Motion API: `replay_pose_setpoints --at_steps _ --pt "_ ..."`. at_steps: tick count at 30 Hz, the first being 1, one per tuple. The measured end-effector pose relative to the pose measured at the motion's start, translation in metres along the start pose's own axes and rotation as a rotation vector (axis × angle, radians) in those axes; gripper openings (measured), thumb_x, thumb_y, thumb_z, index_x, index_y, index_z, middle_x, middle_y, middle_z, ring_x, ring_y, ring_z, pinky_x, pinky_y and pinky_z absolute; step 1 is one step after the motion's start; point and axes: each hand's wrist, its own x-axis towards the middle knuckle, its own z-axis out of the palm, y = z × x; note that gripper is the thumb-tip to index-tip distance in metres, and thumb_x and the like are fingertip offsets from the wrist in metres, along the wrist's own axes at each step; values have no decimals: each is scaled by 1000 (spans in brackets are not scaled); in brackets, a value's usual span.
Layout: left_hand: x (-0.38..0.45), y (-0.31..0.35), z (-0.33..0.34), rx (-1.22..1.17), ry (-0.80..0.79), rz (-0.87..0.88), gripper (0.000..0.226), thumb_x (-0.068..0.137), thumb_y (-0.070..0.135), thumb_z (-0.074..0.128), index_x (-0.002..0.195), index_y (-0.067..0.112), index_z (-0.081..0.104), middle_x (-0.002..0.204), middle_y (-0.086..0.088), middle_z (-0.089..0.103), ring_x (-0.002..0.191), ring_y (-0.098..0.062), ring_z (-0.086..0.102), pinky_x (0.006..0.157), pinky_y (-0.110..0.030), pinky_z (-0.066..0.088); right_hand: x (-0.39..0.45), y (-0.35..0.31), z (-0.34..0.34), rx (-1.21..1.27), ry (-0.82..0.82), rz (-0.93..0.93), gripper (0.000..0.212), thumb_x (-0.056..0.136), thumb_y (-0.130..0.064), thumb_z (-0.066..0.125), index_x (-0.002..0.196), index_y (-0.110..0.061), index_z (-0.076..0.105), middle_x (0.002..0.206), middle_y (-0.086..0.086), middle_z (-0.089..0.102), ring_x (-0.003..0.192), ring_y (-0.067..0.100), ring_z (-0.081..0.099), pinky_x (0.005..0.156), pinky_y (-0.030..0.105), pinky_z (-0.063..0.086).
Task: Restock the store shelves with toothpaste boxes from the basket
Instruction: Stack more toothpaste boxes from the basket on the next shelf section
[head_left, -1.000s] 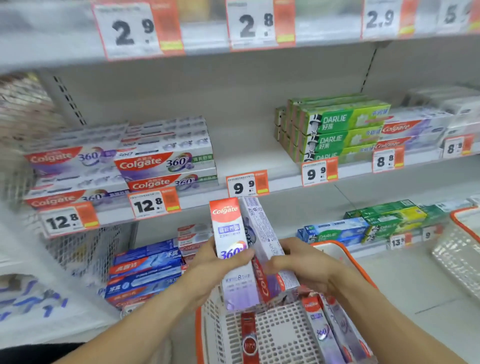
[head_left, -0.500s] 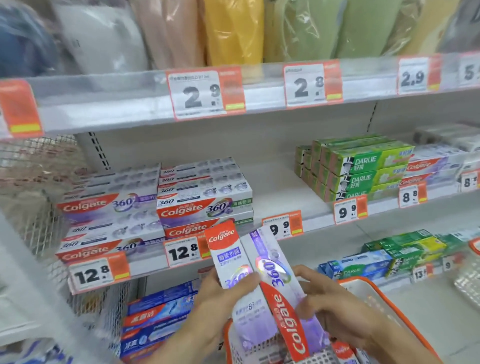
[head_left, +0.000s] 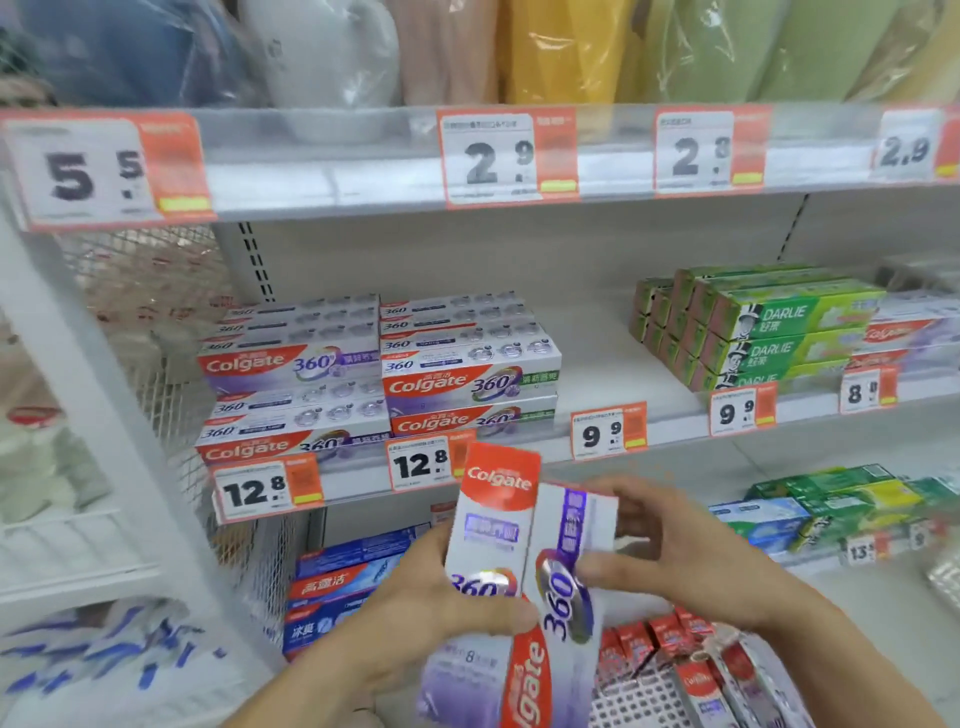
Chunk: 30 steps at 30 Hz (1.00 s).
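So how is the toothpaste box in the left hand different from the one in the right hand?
The left hand holds its box with the red Colgate end up, while the box in the right hand has its Colgate end down. The left hand's box shows a mostly white face; the right hand's box shows a purple stripe along it. Both are long Colgate 360 boxes, held upright side by side above the basket.

Left hand (head_left: 441, 597) and right hand (head_left: 675, 561) raised together, fingers curled, gripping.
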Motion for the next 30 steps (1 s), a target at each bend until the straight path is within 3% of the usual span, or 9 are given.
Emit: replay_pose_setpoints --at_steps 3,6,10,14,18,20,23,26,30 --pt "-28 -4 -22 91 -45 -1 54 66 2 87 116 16 71 113 -13 75 94 -24 71 72 -32 55 10 -27 18 -71 -72 -70 83 63 -42 93 134 -40 49 114 -2 71 105 16 69 97 48 52" --pt "-47 2 -39 107 22 41 47 65 5 89 109 15 74 106 -13 76 88 -23 69 72 -32 54 25 -58 41 -326 -277 -125 89 73 -28 90 144 -42 38 113 -4 74 108 11 69 104 42 48" --pt "-53 24 -60 99 186 141 52 55 25 94 100 10 72 85 -8 76 70 -16 66 69 -30 53 37 -114 36 -514 -233 -247 88 75 -35 88 144 -55 37 102 -1 75 97 18 71 100 37 50" --pt "-49 26 -83 -90 502 165 70 37 40 101 95 13 73 83 -6 78 72 -18 71 78 -36 55 44 -154 18 -424 -26 -333 46 68 -35 83 112 -28 71 93 -1 77 86 14 72 77 42 59" --pt "-49 23 -97 -480 581 187 60 48 22 97 102 10 73 101 -14 76 94 -35 71 91 -53 56 57 -151 16 -203 218 -362 43 56 -34 86 85 -10 67 76 2 75 68 14 70 61 23 53" --pt "-48 26 -98 -603 587 242 50 55 17 94 99 13 72 97 -14 74 98 -39 69 95 -58 53 65 -139 26 -147 258 -328 50 53 -35 89 79 -3 60 72 8 72 66 15 66 61 27 48" --pt "-43 29 -92 -694 634 319 34 62 15 87 91 16 70 90 -8 73 89 -32 68 89 -50 55 77 -119 45 -180 127 -232 52 53 -30 92 77 -2 55 87 11 76 83 20 73 74 35 53" --pt "-39 32 -88 -671 719 355 39 59 22 86 93 15 68 89 -4 74 85 -28 68 77 -42 57 85 -99 58 -236 -165 -125 47 60 -9 94 88 -7 57 83 6 74 75 16 67 66 25 52" --pt "-39 37 -91 -547 756 423 63 57 18 95 112 6 66 104 -13 76 100 -38 71 89 -59 56 97 -98 69 -308 -350 -109 70 65 -6 93 121 -26 57 106 15 73 87 37 68 75 41 53"
